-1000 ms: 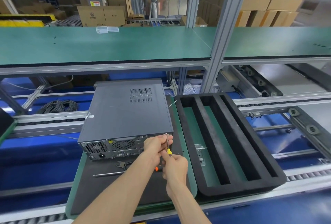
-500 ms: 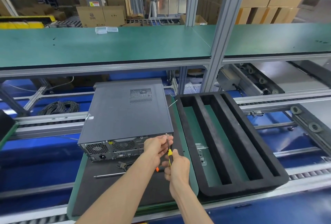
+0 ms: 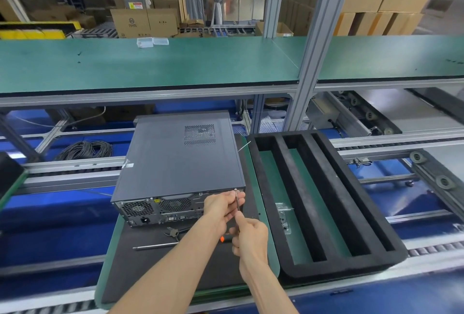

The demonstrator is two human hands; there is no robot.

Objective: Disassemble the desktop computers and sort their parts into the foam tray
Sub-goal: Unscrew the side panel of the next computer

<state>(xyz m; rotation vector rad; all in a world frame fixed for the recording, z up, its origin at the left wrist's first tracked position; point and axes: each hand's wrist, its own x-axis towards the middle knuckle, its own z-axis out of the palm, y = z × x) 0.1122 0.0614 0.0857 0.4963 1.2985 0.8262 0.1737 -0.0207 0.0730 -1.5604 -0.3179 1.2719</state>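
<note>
Black cable lies coiled point(image 3: 84, 149) at the far left, behind the conveyor rail and well apart from your work. Right of it, the desktop computer point(image 3: 180, 158) lies on its side on the dark mat point(image 3: 140, 266) of your desk, its rear panel of fan grilles and ports facing you. On the mat just in front of that panel you have a small pair of pliers point(image 3: 173, 232) and, nearer to you, a loose metal rod point(image 3: 153, 246), both untouched.

Your left hand point(image 3: 221, 207) is at the near right corner of the case, fingers curled round the metal shaft of the screwdriver point(image 3: 236, 200), steadying it. The shaft's tip meets the top right edge of the rear panel; the screw itself is too small to make out. Your right hand point(image 3: 251, 237) sits just below and nearer to you, fingers closed round the screwdriver's handle, which the hand mostly hides. An orange-and-black object point(image 3: 222, 239) shows beside that hand; whether it lies on the mat or is part of the held tool cannot be told.

Right of the mat, touching its edge, the black foam tray point(image 3: 334, 198) has three long slots running near to far. A small metal bracket point(image 3: 283, 215) lies in the leftmost slot. Behind everything runs a green shelf point(image 3: 150, 62) carrying two clear plastic boxes point(image 3: 150, 42).
</note>
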